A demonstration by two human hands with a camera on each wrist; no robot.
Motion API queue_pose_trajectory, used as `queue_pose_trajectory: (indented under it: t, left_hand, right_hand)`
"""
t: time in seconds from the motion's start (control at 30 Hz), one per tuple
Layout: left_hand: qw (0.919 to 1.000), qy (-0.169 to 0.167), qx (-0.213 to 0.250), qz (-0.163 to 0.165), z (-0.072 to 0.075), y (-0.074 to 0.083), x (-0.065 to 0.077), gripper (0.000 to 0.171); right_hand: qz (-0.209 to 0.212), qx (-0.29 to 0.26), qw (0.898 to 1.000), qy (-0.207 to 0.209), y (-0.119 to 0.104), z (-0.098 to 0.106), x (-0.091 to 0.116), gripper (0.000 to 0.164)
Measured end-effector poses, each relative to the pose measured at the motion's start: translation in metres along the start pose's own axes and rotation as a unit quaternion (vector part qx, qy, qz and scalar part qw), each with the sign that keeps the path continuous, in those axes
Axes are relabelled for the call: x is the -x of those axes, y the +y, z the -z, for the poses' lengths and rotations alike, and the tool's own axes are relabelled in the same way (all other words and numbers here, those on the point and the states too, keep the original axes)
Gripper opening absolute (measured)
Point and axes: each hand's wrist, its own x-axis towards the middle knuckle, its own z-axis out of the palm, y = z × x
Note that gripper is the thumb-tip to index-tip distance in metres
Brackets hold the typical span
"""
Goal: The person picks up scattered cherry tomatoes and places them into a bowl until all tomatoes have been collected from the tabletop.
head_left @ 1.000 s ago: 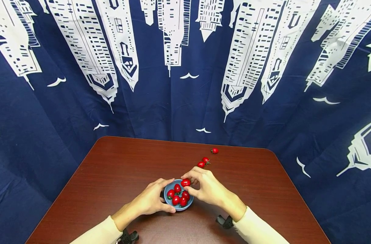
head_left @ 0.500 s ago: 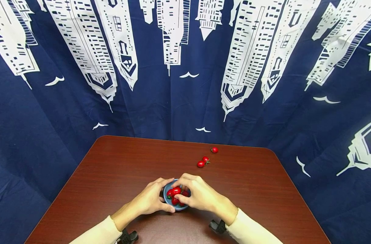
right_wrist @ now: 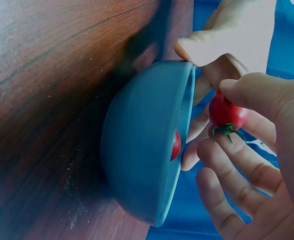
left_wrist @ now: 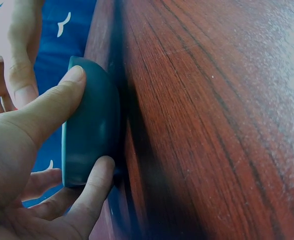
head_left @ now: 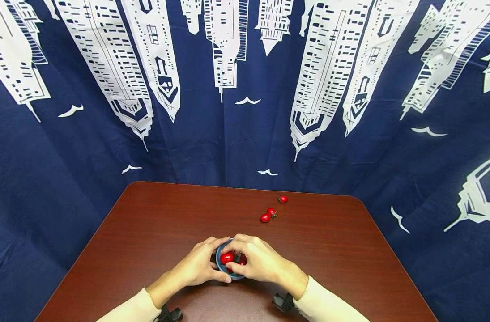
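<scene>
My left hand [head_left: 198,264] holds a small blue bowl [right_wrist: 137,140] from its left side. In the left wrist view, the thumb presses near the bowl's [left_wrist: 94,120] rim and the fingers curl beneath its wall. My right hand [head_left: 261,261] is over the bowl's opening, pinching a red cherry tomato [right_wrist: 225,111] with a green stem between thumb and fingers. Other cherry tomatoes lie in the bowl; one tomato [right_wrist: 175,146] shows just inside the rim, and the right hand covers most of the rest in the head view.
Two cherry tomatoes [head_left: 265,218] lie close together beyond the right hand. A third tomato [head_left: 283,199] sits near the far edge of the brown wooden table [head_left: 180,210]. Behind the table hangs a blue curtain [head_left: 204,138] printed with white buildings.
My right hand has moved left and down over the bowl with the cherry tomato between its fingers. The left hand stays at the bowl, and the three tomatoes on the table have not moved.
</scene>
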Motion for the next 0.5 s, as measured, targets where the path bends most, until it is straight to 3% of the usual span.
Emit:
queue_pose_trajectory:
  t: [0.5]
  left_hand:
    - [0.9998,0.003,-0.019,-0.002,-0.0006,-0.0036,-0.0011,0.108]
  right_hand:
    - [0.01,0.048,0.999,0.023,0.0016,-0.0034,0.0001,0.044]
